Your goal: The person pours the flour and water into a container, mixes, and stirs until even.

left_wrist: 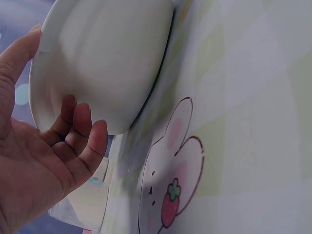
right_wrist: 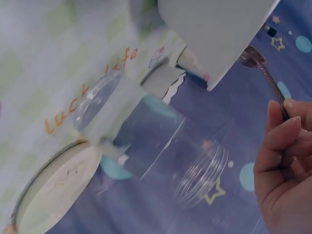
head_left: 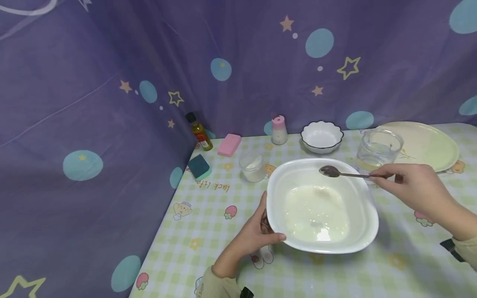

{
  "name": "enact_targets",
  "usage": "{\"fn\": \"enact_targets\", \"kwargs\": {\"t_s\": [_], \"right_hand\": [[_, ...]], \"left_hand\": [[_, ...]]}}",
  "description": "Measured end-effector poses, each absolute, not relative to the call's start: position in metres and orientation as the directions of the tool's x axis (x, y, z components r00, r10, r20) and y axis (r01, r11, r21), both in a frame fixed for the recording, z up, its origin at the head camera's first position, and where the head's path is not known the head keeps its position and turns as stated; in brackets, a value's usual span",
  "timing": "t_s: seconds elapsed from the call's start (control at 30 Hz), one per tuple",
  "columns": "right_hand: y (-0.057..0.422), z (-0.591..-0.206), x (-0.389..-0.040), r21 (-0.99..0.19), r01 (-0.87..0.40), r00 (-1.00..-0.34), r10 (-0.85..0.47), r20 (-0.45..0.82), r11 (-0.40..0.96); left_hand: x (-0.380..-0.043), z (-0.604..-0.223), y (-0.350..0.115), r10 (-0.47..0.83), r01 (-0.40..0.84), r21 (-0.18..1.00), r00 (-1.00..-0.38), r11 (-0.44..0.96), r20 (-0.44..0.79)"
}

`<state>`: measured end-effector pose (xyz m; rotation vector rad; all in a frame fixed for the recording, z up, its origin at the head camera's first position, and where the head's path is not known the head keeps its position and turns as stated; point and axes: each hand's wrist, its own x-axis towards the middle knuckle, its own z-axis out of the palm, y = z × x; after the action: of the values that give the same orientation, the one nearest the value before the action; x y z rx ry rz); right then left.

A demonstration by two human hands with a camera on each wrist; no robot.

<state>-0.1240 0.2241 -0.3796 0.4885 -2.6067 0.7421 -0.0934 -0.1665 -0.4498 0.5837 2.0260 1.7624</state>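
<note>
A large white basin (head_left: pixel 275 194) with a pale, milky liquid (head_left: pixel 316 211) in its bottom stands on the table in the head view. My left hand (head_left: pixel 257 231) grips the basin's near left rim, thumb on top and fingers below; the left wrist view shows those curled fingers (left_wrist: pixel 83 126) against the outer wall. My right hand (head_left: pixel 417 190) pinches the handle of a dark metal spoon (head_left: pixel 331 171), whose bowl hangs over the basin's far side, above the liquid. In the right wrist view thumb and fingers hold the spoon's handle (right_wrist: pixel 273 85).
Behind the basin stand a clear jar (head_left: pixel 380 149), an oval plate (head_left: pixel 436 145), a scalloped white bowl (head_left: pixel 322 138), a pink-topped shaker (head_left: pixel 278 130) and a plastic cup (head_left: pixel 252 167). Further left are a pink sponge (head_left: pixel 229 145), an oil bottle (head_left: pixel 200 133) and a green sponge (head_left: pixel 200 167).
</note>
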Motion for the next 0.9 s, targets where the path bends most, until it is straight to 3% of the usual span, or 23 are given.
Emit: {"fn": "enact_targets", "kwargs": {"t_s": [0.3, 0.57, 0.8, 0.9], "right_hand": [[0.252, -0.382, -0.106, -0.498, -0.317, -0.872, -0.041, 0.489, 0.807], [0.275, -0.393, -0.092, -0.743, -0.375, -0.847, 0.121, 0.518, 0.554], [0.298, -0.407, -0.079, -0.704, -0.126, -0.882, 0.246, 0.402, 0.699], [0.307, -0.42, -0.078, -0.685, -0.123, -0.879, 0.242, 0.412, 0.718]], "left_hand": [[-0.087, -0.427, -0.164, 0.552, 0.078, 0.987, -0.834, 0.141, -0.013], [-0.084, -0.418, -0.164, 0.559, 0.074, 0.989, -0.829, 0.128, -0.01], [-0.085, -0.421, -0.166, 0.567, 0.128, 0.981, -0.823, 0.146, 0.023], [-0.086, -0.42, -0.165, 0.57, 0.132, 0.98, -0.822, 0.149, 0.024]]}}
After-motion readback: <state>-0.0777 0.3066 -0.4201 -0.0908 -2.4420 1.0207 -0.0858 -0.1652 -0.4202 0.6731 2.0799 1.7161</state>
